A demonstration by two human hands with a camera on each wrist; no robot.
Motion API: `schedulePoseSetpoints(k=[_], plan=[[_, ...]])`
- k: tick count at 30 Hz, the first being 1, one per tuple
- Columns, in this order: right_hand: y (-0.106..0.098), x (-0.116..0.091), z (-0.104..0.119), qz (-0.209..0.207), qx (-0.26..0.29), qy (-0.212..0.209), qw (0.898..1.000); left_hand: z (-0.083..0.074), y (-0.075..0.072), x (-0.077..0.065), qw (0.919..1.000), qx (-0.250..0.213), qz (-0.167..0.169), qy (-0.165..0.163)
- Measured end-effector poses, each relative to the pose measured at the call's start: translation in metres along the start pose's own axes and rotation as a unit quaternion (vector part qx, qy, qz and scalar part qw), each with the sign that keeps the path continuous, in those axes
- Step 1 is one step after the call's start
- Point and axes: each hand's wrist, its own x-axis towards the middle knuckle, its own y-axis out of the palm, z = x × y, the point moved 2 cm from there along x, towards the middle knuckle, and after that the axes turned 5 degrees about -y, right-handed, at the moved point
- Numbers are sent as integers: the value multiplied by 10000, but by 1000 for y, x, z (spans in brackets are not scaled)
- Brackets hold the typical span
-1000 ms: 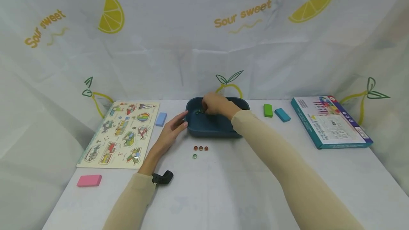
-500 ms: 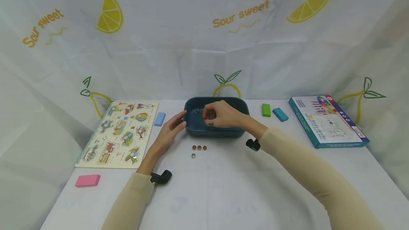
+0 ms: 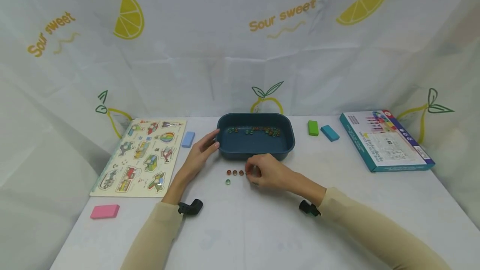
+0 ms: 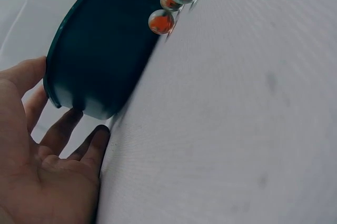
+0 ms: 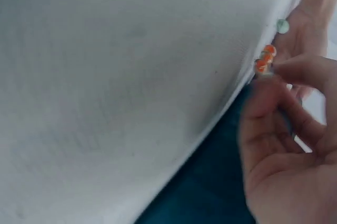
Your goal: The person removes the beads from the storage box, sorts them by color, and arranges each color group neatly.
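Note:
A dark teal tray (image 3: 240, 145) stands at the back of the table, with several glass marbles (image 3: 271, 131) along its far side. My left hand (image 3: 196, 157) touches the tray's left end with extended fingers, also plain in the left wrist view. In front of the tray, three orange-red marbles (image 3: 235, 173) form a short row, and a green marble (image 3: 228, 182) lies just nearer. My right hand (image 3: 270, 172) is low over the table at the row's right end. Its thumb and forefinger pinch a small marble (image 5: 267, 74), mostly hidden by the fingertips.
A picture puzzle board (image 3: 144, 157) lies on the left, with a blue block (image 3: 188, 139) beside it and a pink block (image 3: 105, 211) nearer. Right of the tray are a green block (image 3: 313, 128), a teal block (image 3: 330, 133) and a flat box (image 3: 388, 141).
My right hand has come out of the tray, towards me and down to the right end of the marble row. My left hand stays at the tray's left end.

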Motion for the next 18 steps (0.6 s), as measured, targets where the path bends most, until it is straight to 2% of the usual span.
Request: schedulePoseSetpoints(k=[6,18], plan=[[4,1,-1,119,-263,243,9993,0,-1,1,10000,8,-20,-18],[3,0,4,165,-509,159,9984,0,0,0,10000,-24,30,14]])
